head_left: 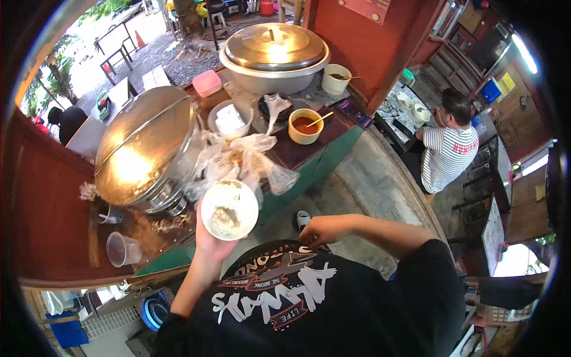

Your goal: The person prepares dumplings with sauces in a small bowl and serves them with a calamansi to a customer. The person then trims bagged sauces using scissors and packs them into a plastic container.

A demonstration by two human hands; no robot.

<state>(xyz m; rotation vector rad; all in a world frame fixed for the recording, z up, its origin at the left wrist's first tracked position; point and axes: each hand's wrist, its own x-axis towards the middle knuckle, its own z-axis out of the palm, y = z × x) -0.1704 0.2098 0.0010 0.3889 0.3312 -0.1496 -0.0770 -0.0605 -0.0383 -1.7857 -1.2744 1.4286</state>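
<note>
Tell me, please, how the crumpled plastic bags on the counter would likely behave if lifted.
The plastic bags would probably fold and sag, since they look thin and crumpled. They may be light for their bulk, though I cannot tell what they hold. Their shiny surface suggests they could feel slippery.

Clearances around the surface: directly ahead of the white bowl in the left hand, crumpled plastic bags obstruct the forward path. A large steel pot closes off the left side; a broad lidded pot bars the back. A narrow gap lies between the sauce tub and the phone. Open space over the floor separates the bowl from the right hand and extends beyond the surface's right-hand edge.
</note>
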